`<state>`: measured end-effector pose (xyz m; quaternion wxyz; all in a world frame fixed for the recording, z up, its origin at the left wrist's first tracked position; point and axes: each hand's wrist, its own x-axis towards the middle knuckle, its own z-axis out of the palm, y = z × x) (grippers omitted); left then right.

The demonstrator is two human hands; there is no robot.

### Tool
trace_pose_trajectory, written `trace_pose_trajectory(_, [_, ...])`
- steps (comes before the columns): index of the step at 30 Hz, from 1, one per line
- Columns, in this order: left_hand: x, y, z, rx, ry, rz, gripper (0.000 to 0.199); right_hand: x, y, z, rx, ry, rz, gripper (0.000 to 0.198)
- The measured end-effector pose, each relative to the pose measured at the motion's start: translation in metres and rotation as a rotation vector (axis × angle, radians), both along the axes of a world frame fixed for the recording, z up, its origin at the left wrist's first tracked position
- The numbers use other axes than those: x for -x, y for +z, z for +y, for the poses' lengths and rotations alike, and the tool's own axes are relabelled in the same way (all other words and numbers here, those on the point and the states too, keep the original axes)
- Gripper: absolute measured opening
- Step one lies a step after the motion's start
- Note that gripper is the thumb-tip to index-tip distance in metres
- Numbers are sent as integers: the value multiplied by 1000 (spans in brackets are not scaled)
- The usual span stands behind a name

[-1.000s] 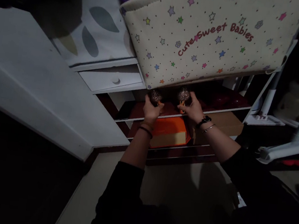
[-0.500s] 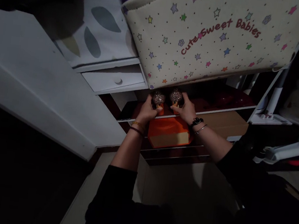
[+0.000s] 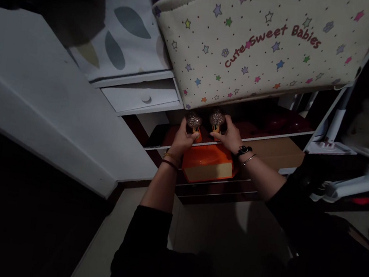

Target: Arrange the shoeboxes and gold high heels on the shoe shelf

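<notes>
Left hand (image 3: 181, 139): closed round the left glittery shoe (image 3: 194, 122), centre of the frame, at the front edge of the upper shelf (image 3: 271, 136).
Right hand (image 3: 229, 135): gripping the right glittery shoe (image 3: 217, 120), just beside the left one; watch and bangle on the wrist.
Shoes: sparkly rounded parts up, orange parts below partly hidden by fingers; pair close together, nearly touching, under the overhanging fabric bin (image 3: 265, 45) printed with stars.
Below the hands: orange box (image 3: 207, 163) on the lower shelf, jutting forward; brown cardboard box (image 3: 276, 151) to its right.
Upper left: white drawer (image 3: 142, 96) with round knob, leaf-patterned cloth (image 3: 123, 29) above.
Light: dim, shelf depths hard to read.
Risk, likely: shoes sitting half over the shelf lip could tip and drop onto the orange box if released there.
Risk, possible: knuckles or shoe tops brushing the low bin, given the tight gap, nudging it or knocking a shoe askew.
Risk, lesser: poor light hiding whatever sits behind on the shelf, so a push inward could shove it back.
</notes>
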<state>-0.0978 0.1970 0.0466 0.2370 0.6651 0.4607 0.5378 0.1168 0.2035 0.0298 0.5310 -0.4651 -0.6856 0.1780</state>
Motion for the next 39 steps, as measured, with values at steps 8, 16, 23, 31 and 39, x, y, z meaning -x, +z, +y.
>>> trace_pose_trajectory(8, [-2, -6, -3, 68, -95, -103, 103, 0, -6, 7, -5, -7, 5, 85])
trace_pose_trajectory(16, [-27, -10, -39, -138, 297, 9, 96, -34, -7, -41, -86, 4, -31, 100])
trace_pose_trajectory(23, [-125, -12, -77, -412, 165, 286, 38, -188, -4, -82, -167, -404, -37, 85])
trace_pose_trajectory(31, [-262, -10, -12, -192, -88, 369, 83, -270, 7, -41, 167, -537, -83, 80])
trace_pose_trajectory(39, [-303, -4, 20, -25, -46, 406, 80, -255, 8, -26, 284, -581, -203, 66])
